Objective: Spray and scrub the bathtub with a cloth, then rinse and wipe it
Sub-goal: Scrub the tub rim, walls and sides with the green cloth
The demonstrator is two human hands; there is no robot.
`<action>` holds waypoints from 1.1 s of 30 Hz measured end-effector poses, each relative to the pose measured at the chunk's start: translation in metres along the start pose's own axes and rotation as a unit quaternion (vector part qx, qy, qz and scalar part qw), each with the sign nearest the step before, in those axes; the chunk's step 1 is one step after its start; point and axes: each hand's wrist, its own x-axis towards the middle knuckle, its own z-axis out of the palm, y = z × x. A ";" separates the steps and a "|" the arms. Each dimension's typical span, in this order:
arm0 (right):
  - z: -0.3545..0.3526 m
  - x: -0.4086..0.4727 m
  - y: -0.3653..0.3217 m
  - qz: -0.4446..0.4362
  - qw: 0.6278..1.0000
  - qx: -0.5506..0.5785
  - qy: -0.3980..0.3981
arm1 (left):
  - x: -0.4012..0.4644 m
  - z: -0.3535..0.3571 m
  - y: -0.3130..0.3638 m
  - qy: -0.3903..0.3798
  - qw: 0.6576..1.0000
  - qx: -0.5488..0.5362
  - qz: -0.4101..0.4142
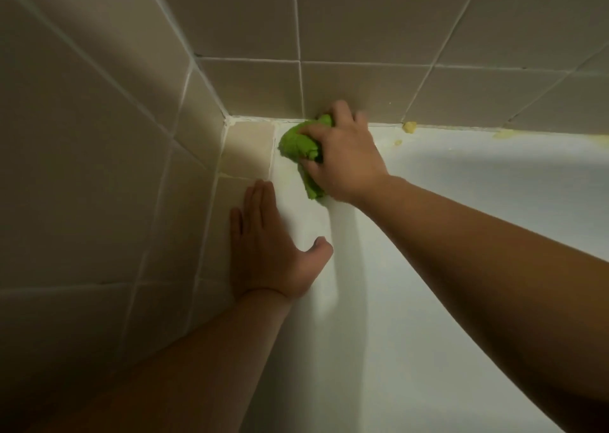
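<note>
Two hands engaged: I log right hand [346, 156] clutching green cloth [298, 146], scrubbing bathtub [461, 202] far-left corner, left hand [263, 245] flat, fingers straight; rinse next.

Pretty dim overall, with a greenish-yellow cast, and the bottom corners fall off into near-black. Brightest spot is the white bathtub [478, 175] at right, while a soft shadow band crosses the wall tiles [99, 119]. Wide-angle lens bends the grout lines, and everything looks slightly soft.
</note>
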 end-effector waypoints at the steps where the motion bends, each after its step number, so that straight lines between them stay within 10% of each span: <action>1: 0.000 -0.002 -0.002 -0.020 1.000 0.006 -0.010 | 0.000 -0.001 0.001 0.001 1.000 -0.005 0.000; 5: -0.006 -0.018 0.005 -0.119 0.985 0.057 -0.113 | -0.001 -0.002 0.001 0.015 0.999 -0.040 -0.002; 9: -0.006 -0.014 0.011 0.037 0.999 0.017 0.018 | -0.002 -0.007 0.004 0.013 0.999 -0.042 -0.012; 14: -0.010 -0.029 0.004 -0.124 0.983 0.049 -0.124 | -0.006 -0.008 0.003 0.028 0.998 -0.055 -0.009; 20: -0.016 -0.032 0.034 0.119 0.991 0.026 0.046 | -0.004 -0.008 0.005 0.022 0.999 -0.043 0.000; 26: 0.002 -0.032 -0.023 0.062 0.997 0.017 -0.042 | -0.002 -0.008 0.004 0.016 1.000 -0.009 0.014; 33: -0.016 -0.046 0.040 0.256 0.959 0.072 0.101 | 0.001 -0.005 0.005 0.006 1.000 0.000 0.016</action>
